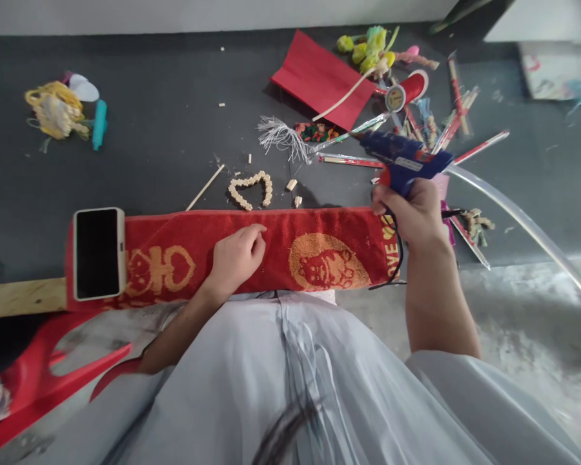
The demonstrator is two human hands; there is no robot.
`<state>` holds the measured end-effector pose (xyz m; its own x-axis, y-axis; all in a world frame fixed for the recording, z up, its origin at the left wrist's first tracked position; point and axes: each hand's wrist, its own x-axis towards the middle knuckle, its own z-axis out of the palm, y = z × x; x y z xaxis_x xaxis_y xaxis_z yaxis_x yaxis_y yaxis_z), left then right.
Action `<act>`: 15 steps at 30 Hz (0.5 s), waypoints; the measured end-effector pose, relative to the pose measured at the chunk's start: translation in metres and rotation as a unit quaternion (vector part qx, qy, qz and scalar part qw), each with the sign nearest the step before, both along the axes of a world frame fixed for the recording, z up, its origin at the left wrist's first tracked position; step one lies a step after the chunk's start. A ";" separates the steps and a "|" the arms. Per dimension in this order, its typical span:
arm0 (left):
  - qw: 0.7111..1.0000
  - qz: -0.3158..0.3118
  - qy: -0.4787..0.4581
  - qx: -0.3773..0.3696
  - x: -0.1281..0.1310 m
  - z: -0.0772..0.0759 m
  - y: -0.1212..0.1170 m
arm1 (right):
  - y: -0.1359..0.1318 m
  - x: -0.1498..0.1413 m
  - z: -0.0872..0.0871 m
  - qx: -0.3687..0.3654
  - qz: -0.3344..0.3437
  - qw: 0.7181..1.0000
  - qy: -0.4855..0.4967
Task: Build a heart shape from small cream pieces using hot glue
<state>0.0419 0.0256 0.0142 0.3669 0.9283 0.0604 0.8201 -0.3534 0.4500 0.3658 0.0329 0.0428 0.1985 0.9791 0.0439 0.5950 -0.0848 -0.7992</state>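
Evidently, the right hand (420, 210) grips a blue plastic glue gun (392, 147) by its handle, presumably for nozzle control. The left hand (235, 258), loosely curled, contents undeterminable, rests on a red patterned towel (275, 255), likely padding; beyond lies a cream beaded outline (268, 188).

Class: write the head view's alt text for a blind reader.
Right hand holding a blue glue gun above a dark table; left hand, loosely curled, on a red towel that also bears a phone. Red paper lies beyond.
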 end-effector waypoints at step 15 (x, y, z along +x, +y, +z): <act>0.998 0.013 0.018 0.052 0.016 -0.015 -0.002 | 0.020 -0.081 -0.007 -0.097 0.056 0.986 0.124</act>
